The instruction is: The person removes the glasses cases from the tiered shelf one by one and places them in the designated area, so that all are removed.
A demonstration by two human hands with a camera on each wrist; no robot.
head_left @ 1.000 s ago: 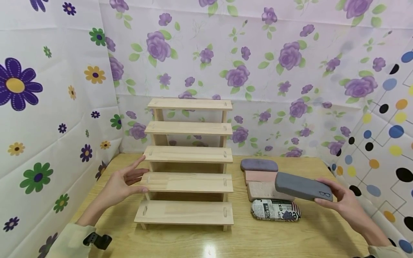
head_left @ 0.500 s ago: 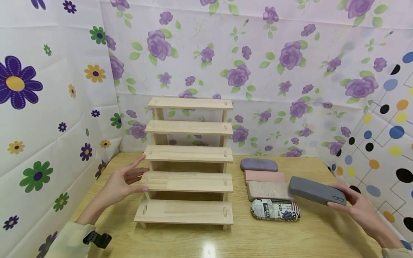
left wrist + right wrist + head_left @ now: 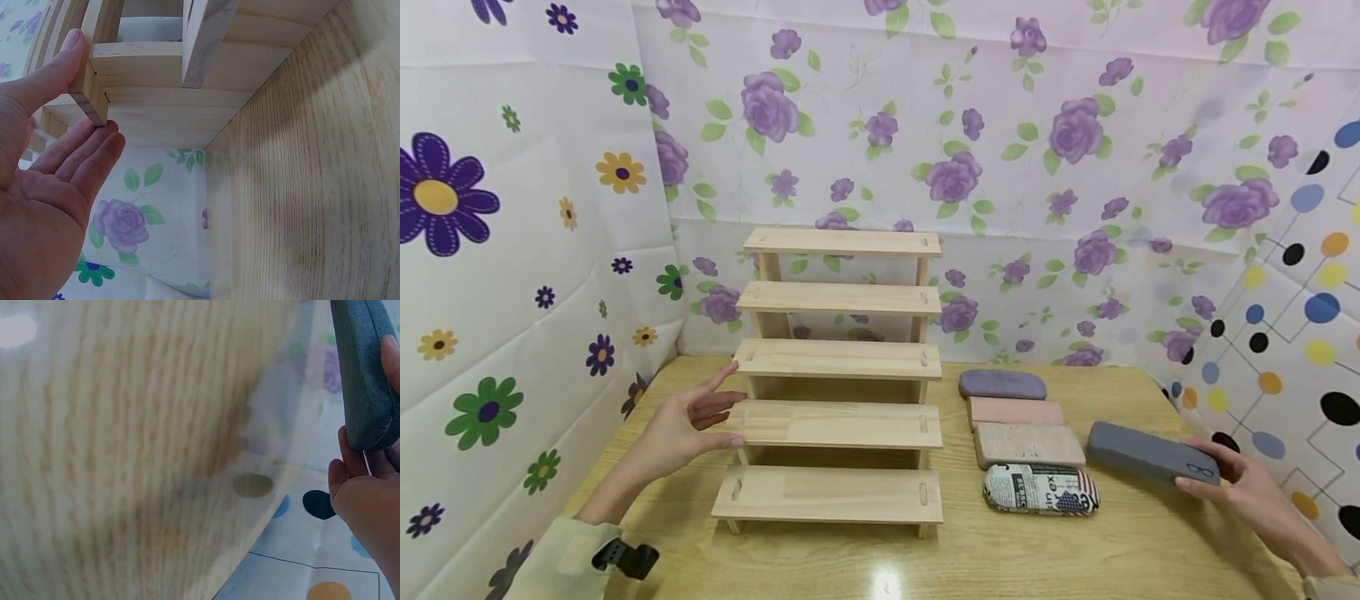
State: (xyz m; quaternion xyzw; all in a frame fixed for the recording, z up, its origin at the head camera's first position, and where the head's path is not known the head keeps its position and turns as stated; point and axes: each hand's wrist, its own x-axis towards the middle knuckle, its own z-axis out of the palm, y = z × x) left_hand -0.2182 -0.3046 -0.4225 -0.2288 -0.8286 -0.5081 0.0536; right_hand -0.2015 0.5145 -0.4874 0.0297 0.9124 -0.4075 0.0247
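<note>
A pale wooden five-step display rack (image 3: 835, 423) stands on the table. At its left side, my left hand (image 3: 681, 429) grips the ends of the middle steps; in the left wrist view, the thumb (image 3: 70, 53) lies on one side of a plank end and fingertips touch its other side. My right hand (image 3: 1247, 496) holds a grey glasses case (image 3: 1138, 452) by its right end, the end printed with a spectacles outline. The case hangs low over the table's right part; whether it touches the wood I cannot tell. In the right wrist view, the thumb (image 3: 390, 362) presses the case.
Between rack and grey case lie a purple glasses case (image 3: 1002, 383), a pink case (image 3: 1015, 411), a beige case (image 3: 1028, 444) and a newsprint-patterned case (image 3: 1040, 489), in a column. Patterned cloth walls (image 3: 880, 125) enclose the wooden table (image 3: 1000, 558) at back and sides.
My right hand has carried the grey glasses case right and down, away from the beige case that it partly covered. The left hand keeps its place on the rack.
</note>
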